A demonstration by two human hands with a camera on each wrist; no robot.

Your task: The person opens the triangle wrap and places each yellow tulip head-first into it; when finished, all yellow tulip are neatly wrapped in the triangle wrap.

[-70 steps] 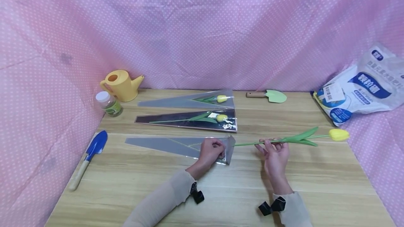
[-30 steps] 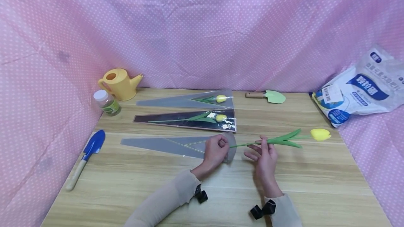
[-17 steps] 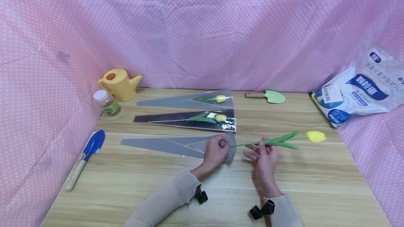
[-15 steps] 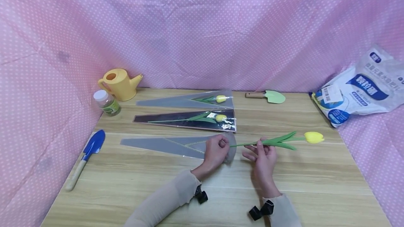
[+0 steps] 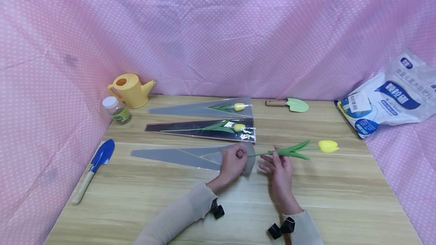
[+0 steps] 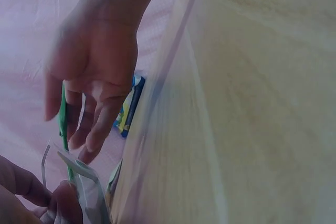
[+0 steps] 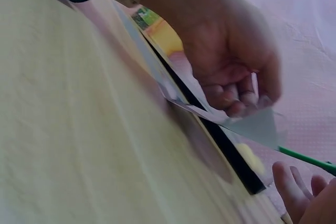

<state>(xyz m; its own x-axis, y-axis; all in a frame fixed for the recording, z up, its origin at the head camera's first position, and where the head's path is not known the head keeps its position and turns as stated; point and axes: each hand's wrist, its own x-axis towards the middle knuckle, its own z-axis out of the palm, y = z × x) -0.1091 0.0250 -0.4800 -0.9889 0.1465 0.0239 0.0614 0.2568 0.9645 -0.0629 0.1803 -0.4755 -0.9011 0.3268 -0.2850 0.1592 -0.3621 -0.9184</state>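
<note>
My left hand [image 5: 233, 165] pinches the wide right end of a grey translucent flower sleeve [image 5: 190, 157] on the table, holding its mouth up and apart. Between thumb and fingers, my right hand [image 5: 281, 169] holds a yellow tulip [image 5: 328, 146] by its green stem, just below the leaves. The stem's lower end is inside the sleeve's mouth; its tip is hidden by the left hand and film. In the right wrist view the green stem [image 7: 304, 157] meets the raised film [image 7: 254, 127]. The left wrist view shows the right hand [image 6: 100, 61] around the stem.
Behind lie a dark sleeve [image 5: 184, 127] and a grey sleeve [image 5: 180, 111], each with a yellow tulip inside. A blue trowel [image 5: 98, 162], lidded jar [image 5: 117, 110] and yellow watering can [image 5: 131, 90] stand left. A green trowel [image 5: 296, 105] and white bag [image 5: 391, 97] are at the back right.
My right hand has moved left with the tulip, so more of the stem is inside the sleeve. The left hand shifted slightly right early on, then stayed put, gripping the sleeve's mouth.
</note>
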